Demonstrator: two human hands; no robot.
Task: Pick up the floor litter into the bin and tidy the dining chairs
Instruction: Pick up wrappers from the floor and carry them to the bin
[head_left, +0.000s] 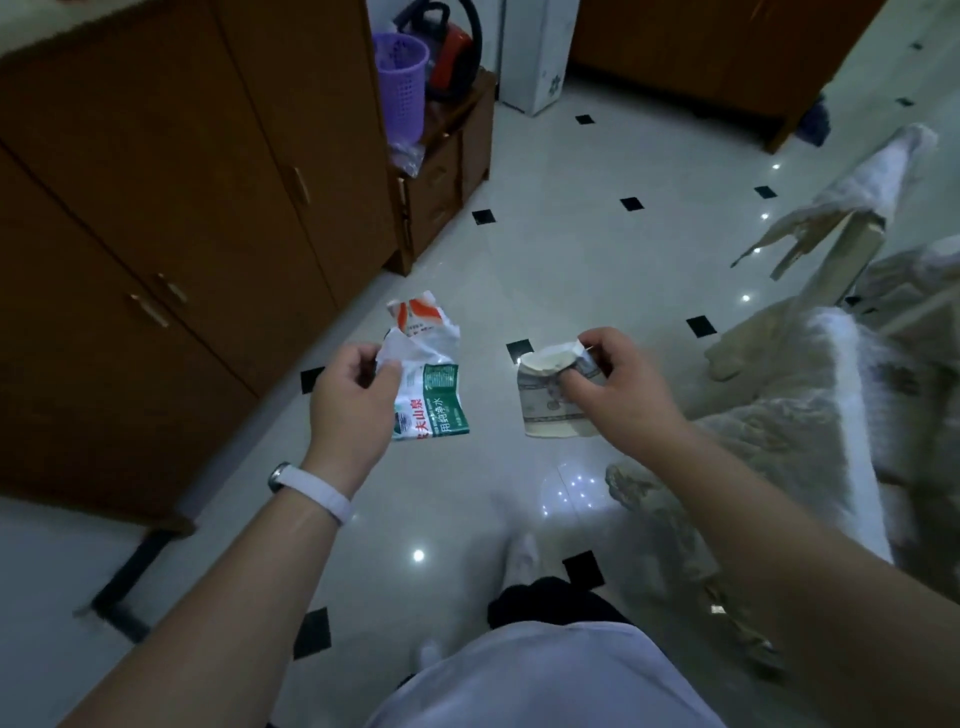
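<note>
- Left grip (353, 395): fingers curled, thumb and fingertips pinching two wrappers (428, 379) together, one a green-and-white printed label, the other white and orange. Both are held clear of the floor (571, 260).
- Right grip (618, 384): fingers curled, pinching a folded paper scrap (545, 410) with grey printed bands; the scrap hangs below the fingers.
- Grips apart, roughly level.
- White band (317, 493) on the left wrist.
- Purple basket (400, 83) stands on a low wooden cabinet (441, 176), well ahead.
- Chair (810, 395) with fluffy pale cover beside the right forearm.
</note>
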